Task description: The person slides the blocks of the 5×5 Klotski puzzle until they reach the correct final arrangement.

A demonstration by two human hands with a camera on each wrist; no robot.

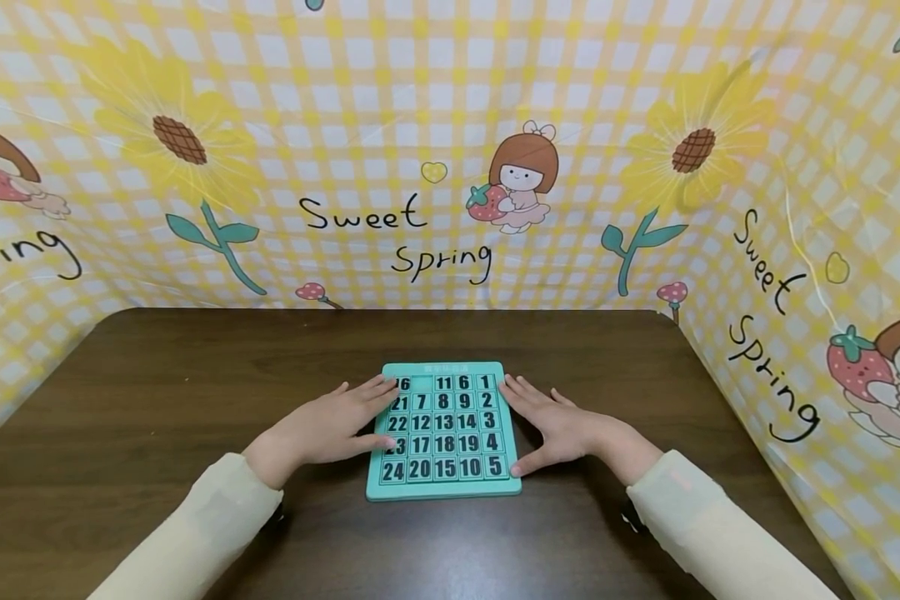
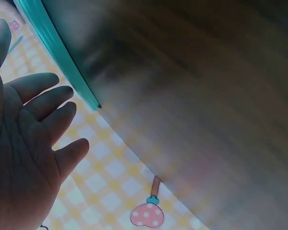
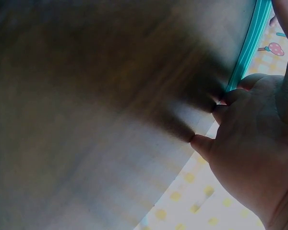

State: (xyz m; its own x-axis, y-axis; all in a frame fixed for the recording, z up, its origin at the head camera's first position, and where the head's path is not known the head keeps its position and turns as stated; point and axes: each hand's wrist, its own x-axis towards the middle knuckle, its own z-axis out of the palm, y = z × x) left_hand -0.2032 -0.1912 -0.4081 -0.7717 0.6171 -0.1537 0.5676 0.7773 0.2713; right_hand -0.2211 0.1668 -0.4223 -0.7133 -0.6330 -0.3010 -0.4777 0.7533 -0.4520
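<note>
We spread our left hand (image 1: 336,427) at nine o'clock, right hand (image 1: 564,429) at three, about the number board (image 1: 445,422); checked cloth (image 1: 390,100) beyond twelve.

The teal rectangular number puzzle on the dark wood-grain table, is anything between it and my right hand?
Nothing visible is. In the head view, your bare right hand lies at the right edge of the puzzle, and your bare left hand is on the opposite side, out of that path.

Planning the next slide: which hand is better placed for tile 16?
Probably the left hand: its fingertips overlap tile 16, beside the gap; the right hand is at the board's opposite edge.
</note>
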